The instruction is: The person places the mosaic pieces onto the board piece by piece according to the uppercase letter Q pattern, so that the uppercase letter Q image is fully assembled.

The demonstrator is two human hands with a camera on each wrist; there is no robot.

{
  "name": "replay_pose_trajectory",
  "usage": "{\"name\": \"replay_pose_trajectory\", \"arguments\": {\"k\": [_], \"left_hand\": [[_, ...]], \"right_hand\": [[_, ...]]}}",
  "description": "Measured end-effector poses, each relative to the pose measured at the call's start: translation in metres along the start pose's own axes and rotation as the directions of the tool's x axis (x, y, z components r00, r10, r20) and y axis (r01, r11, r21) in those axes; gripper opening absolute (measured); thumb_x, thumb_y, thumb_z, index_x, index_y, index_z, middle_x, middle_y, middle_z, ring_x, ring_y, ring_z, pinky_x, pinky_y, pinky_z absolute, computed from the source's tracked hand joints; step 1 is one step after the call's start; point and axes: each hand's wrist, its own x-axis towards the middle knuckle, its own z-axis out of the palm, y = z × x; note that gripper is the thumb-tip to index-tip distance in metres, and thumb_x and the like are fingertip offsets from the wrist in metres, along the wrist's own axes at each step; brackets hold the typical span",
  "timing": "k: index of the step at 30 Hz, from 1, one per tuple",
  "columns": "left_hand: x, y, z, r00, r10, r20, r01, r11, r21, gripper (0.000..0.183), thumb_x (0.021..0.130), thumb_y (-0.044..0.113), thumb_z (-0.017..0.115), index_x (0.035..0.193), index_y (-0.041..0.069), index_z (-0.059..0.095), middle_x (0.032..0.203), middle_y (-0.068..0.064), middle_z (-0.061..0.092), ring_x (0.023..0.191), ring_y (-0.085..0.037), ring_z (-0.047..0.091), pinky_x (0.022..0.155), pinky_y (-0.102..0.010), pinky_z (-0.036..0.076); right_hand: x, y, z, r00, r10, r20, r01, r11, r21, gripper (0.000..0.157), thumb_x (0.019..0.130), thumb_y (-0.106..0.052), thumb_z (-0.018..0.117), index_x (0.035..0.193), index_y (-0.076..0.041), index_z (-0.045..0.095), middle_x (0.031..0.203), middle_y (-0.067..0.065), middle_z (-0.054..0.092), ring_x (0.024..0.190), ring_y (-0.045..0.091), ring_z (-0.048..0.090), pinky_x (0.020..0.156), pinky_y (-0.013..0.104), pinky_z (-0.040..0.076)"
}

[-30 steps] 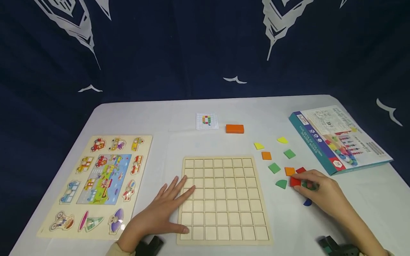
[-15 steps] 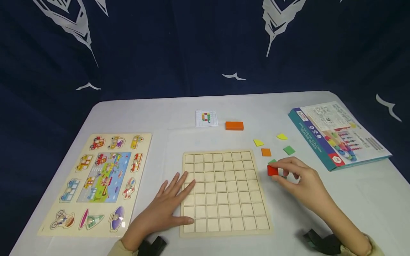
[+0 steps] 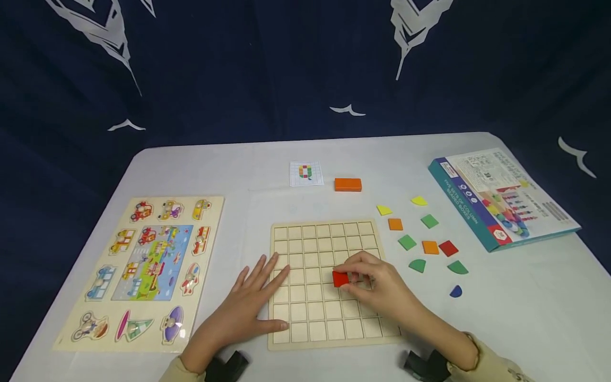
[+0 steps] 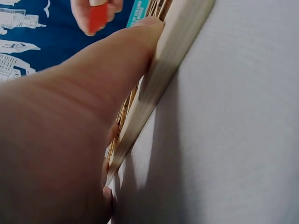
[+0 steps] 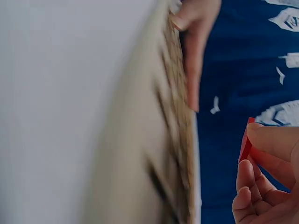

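A square red tile (image 3: 340, 279) is pinched between the thumb and fingers of my right hand (image 3: 382, 284), above the middle of the wooden grid board (image 3: 312, 302). In the right wrist view the red tile (image 5: 246, 140) stands on edge between thumb and fingers, raised over the board. My left hand (image 3: 243, 307) lies spread on the board's left side, with straight fingers and the thumb on its edge. The left wrist view shows that thumb (image 4: 126, 46) on the board's rim (image 4: 163, 60).
Several loose tiles, among them a red tile (image 3: 448, 248) and a blue piece (image 3: 455, 291), lie right of the board. Behind are a pattern card (image 3: 306, 174) and an orange block (image 3: 348, 184). A picture puzzle (image 3: 143, 265) lies left, a flat box (image 3: 506, 199) back right.
My right hand has picked the red tile from among the loose pieces and carried it left over the board. The left hand has stayed on the board.
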Motion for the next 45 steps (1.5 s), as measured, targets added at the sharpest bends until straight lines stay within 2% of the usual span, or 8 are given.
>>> {"name": "replay_pose_trajectory", "arguments": {"k": [5,10,19,27,35,40,45], "left_hand": [[0.000,-0.001,0.000,1.000,-0.003,-0.002,0.003,1.000,0.002,0.095,0.077,0.055,0.067,0.150,0.015,0.021,0.156,-0.006,-0.001,0.139,-0.029,-0.005,0.106,-0.055,0.000],[0.000,-0.001,0.001,1.000,-0.004,0.002,0.004,1.000,-0.005,0.095,0.077,0.056,0.067,0.150,0.016,0.021,0.156,-0.006,-0.002,0.139,-0.028,-0.006,0.106,-0.054,-0.001],[0.000,-0.001,0.001,1.000,-0.010,0.008,0.010,1.000,-0.013,0.096,0.077,0.055,0.068,0.151,0.016,0.020,0.156,-0.005,-0.004,0.139,-0.027,-0.007,0.106,-0.053,-0.002],[0.000,0.000,0.000,1.000,-0.012,0.010,0.012,1.000,-0.014,0.096,0.076,0.052,0.070,0.150,0.015,0.021,0.156,-0.006,-0.003,0.139,-0.028,-0.006,0.106,-0.053,-0.001],[0.000,-0.001,0.001,1.000,-0.011,0.006,0.011,1.000,-0.013,0.096,0.076,0.053,0.069,0.150,0.015,0.021,0.156,-0.007,-0.002,0.139,-0.028,-0.006,0.106,-0.054,-0.001],[-0.001,0.000,0.000,1.000,-0.012,0.006,0.012,1.000,-0.017,0.095,0.076,0.052,0.069,0.150,0.014,0.022,0.156,-0.008,-0.001,0.139,-0.029,-0.005,0.106,-0.055,0.000],[0.000,0.001,0.000,1.000,-0.006,0.008,0.007,1.000,-0.017,0.095,0.077,0.052,0.069,0.150,0.014,0.021,0.156,-0.008,-0.001,0.139,-0.029,-0.005,0.106,-0.055,-0.001]], "right_hand": [[-0.002,0.003,0.013,0.999,-0.003,0.036,0.002,0.998,0.055,0.029,0.071,0.003,0.079,0.097,-0.007,0.072,0.087,-0.007,0.057,0.068,0.009,0.052,0.056,0.021,0.046],[-0.003,0.007,0.020,0.997,0.042,0.059,-0.046,0.997,0.066,0.026,0.072,0.000,0.078,0.097,-0.006,0.072,0.087,-0.007,0.058,0.069,0.010,0.052,0.059,0.022,0.047],[-0.004,0.010,0.028,0.994,0.076,0.084,-0.077,0.997,0.018,0.027,0.073,-0.002,0.079,0.099,-0.008,0.073,0.093,-0.009,0.059,0.072,0.007,0.053,0.061,0.022,0.047],[-0.007,0.007,0.030,0.996,0.052,0.066,-0.050,0.998,-0.029,0.028,0.070,-0.004,0.081,0.097,-0.008,0.073,0.092,-0.011,0.059,0.076,0.007,0.052,0.064,0.021,0.047],[-0.008,0.007,0.030,0.997,0.019,0.074,-0.018,1.000,-0.018,0.027,0.072,-0.002,0.080,0.098,-0.006,0.073,0.094,-0.009,0.059,0.080,0.007,0.056,0.068,0.022,0.049],[-0.006,0.005,0.022,0.997,0.037,0.074,-0.037,0.999,0.008,0.027,0.074,-0.001,0.077,0.100,-0.008,0.073,0.097,-0.008,0.063,0.080,0.008,0.058,0.067,0.023,0.049],[-0.005,0.006,-0.008,0.998,0.060,-0.011,-0.061,0.998,-0.022,0.029,0.074,0.002,0.076,0.101,-0.008,0.072,0.096,-0.005,0.064,0.073,0.008,0.055,0.060,0.023,0.047]]}}
